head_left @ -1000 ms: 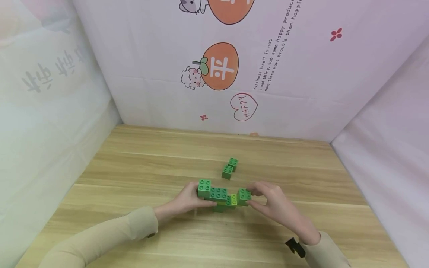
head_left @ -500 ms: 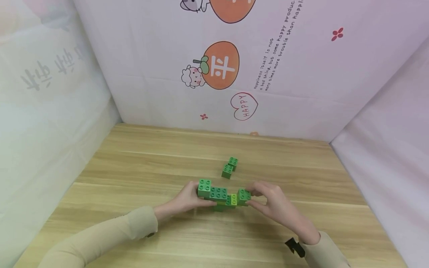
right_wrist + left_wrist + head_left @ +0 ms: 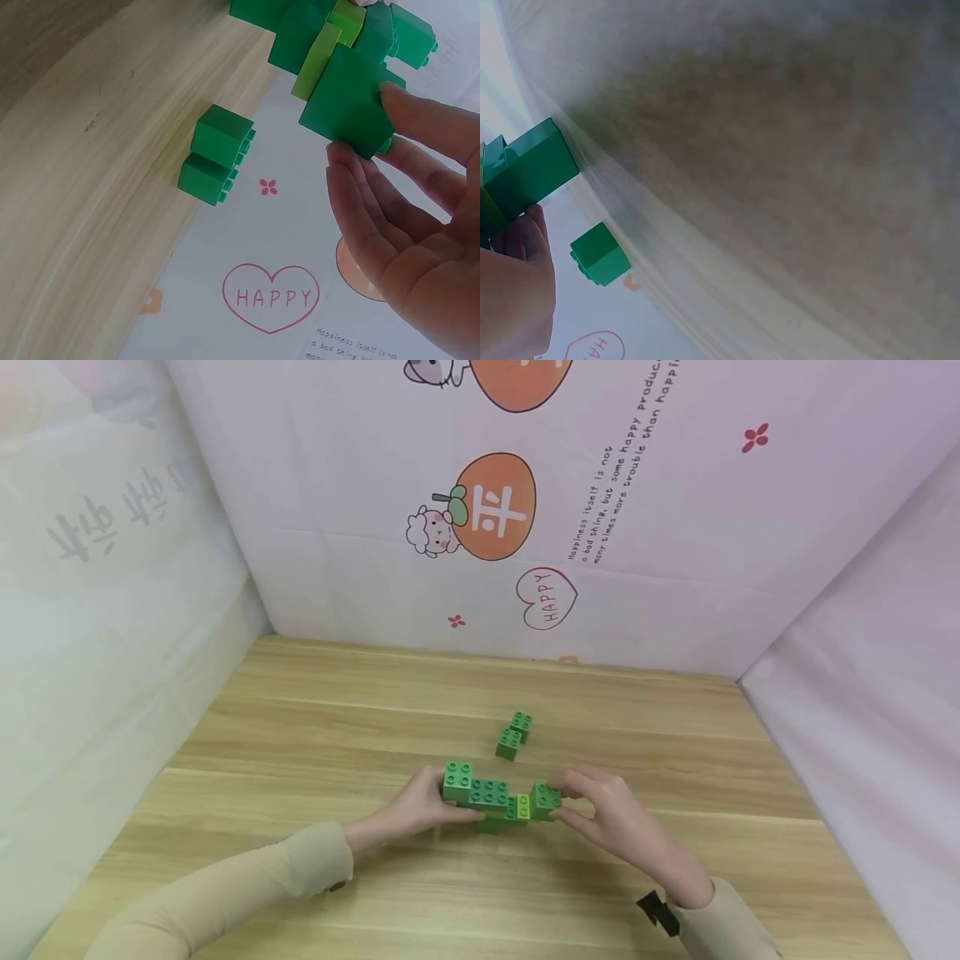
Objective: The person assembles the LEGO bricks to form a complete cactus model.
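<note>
A built shape of green toy bricks [image 3: 489,795], with a lime-green brick [image 3: 523,807] among them, stands over the middle of the table. My left hand [image 3: 422,802] grips its left part, thumb along the near side. Between the thumb and fingers of my right hand [image 3: 611,814] is a square green brick [image 3: 545,800] at the right end. In the right wrist view that green brick [image 3: 352,105] lies against a thin lime-green piece [image 3: 316,61]; I cannot tell whether they are joined. The left wrist view catches part of the built shape [image 3: 532,169] above my left hand [image 3: 517,292].
Two loose green bricks, a nearer one [image 3: 508,743] and a farther one [image 3: 521,725], lie close together behind the built shape on the wooden table [image 3: 337,710]. White printed cloth [image 3: 360,577] hangs at the back and on both sides.
Both hands keep their hold on the bricks almost unmoved. The right hand and wrist have shifted very slightly left; the loose bricks have stayed in place.
</note>
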A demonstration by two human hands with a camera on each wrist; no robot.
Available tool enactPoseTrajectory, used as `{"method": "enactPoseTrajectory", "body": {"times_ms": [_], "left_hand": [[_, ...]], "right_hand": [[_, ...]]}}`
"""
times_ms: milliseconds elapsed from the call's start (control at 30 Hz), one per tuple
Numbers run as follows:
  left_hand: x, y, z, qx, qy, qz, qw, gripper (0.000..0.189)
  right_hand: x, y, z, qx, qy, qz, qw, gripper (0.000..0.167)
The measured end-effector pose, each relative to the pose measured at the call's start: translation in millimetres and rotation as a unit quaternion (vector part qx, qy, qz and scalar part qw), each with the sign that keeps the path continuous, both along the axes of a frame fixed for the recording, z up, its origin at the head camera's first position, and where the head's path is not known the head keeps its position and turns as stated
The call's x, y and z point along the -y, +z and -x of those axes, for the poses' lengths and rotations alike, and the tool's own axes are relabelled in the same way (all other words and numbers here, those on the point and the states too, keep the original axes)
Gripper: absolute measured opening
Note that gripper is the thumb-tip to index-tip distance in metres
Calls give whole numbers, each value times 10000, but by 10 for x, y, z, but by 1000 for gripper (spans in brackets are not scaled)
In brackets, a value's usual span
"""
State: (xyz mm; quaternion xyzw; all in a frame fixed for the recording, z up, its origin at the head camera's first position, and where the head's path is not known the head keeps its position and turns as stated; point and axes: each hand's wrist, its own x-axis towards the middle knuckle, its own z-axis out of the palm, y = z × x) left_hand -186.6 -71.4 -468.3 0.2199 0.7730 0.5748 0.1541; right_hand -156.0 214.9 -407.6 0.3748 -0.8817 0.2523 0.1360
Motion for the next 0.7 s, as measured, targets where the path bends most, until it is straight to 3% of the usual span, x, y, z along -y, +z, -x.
{"method": "enactPoseTrajectory", "body": {"times_ms": [200,367,700], "left_hand": [[9,-17,3,-25,11,-44,10000,38],[16,-41,8,64,-2,-73,10000,37],[5,-41,14,33,-49,-127,9999,38]], "right_hand": [[25,23,4,34,-14,-215,9998,32],[10,11,7,251,-54,-209,9995,35],[-28,17,11,228,-122,-199,9995,37]]}}
